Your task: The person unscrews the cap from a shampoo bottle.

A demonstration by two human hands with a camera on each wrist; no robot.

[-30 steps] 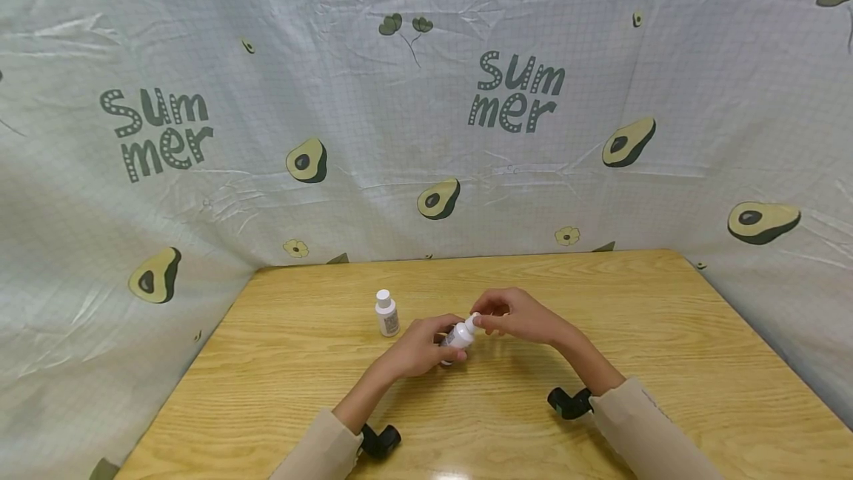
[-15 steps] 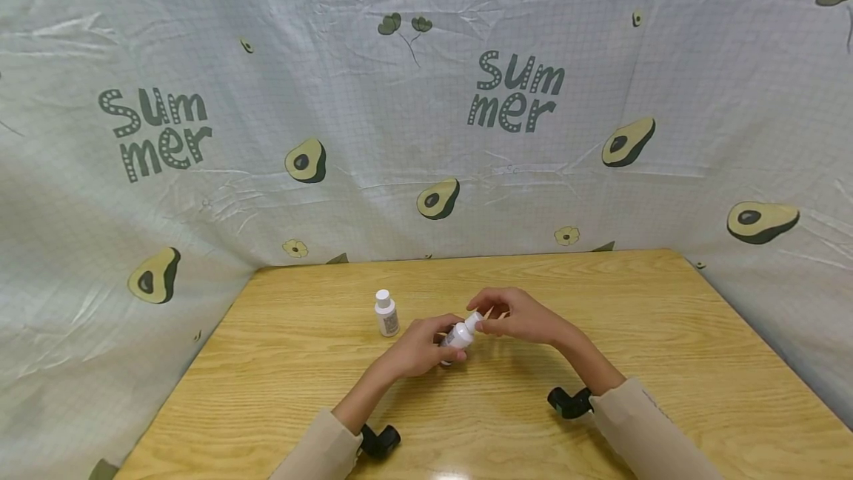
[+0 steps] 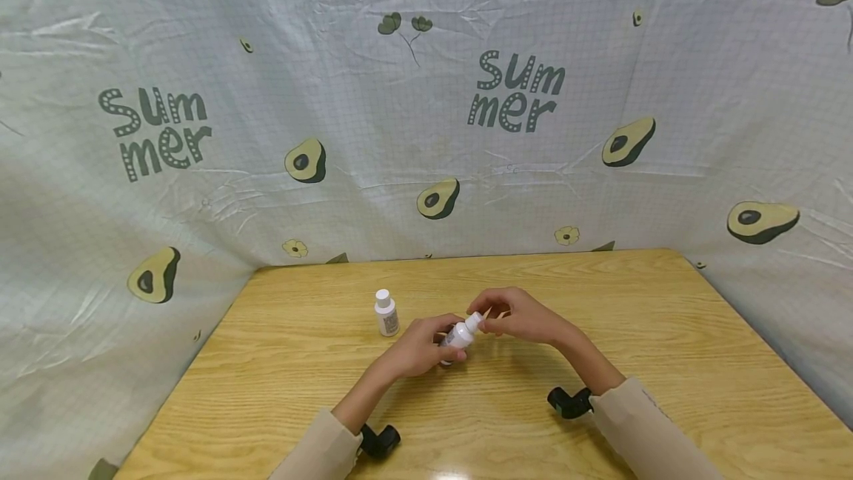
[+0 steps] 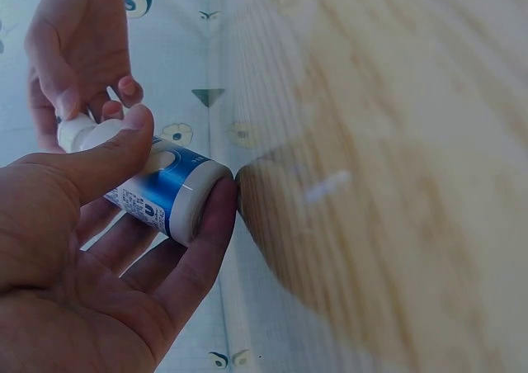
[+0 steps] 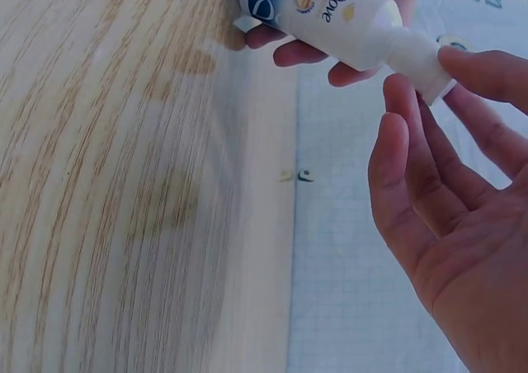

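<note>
Bottle (image 5: 318, 14), white and blue, leans over the desk (image 3: 506, 421). The left hand (image 3: 418, 348) is curled round it, and the right hand (image 3: 523, 317), loosely bent, pinches its white cap (image 5: 419, 62). Another white bottle (image 3: 388, 316) stands up nearby. Behind hangs an avocado sheet (image 3: 366, 87).

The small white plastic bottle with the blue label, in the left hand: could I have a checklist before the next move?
1. Small white plastic bottle with the blue label held by the left hand: ok.
2. Right hand at the white cylindrical cap: ok, thumb touching it.
3. Cap on the bottle: ok.
4. Cap loosened: cannot tell.
5. Held bottle upright: not ok, tilted toward the right hand; it might spill if opened.
6. Second white capped bottle out of the way: ok, upright on the yellowish wooden table, apart from both hands.
</note>
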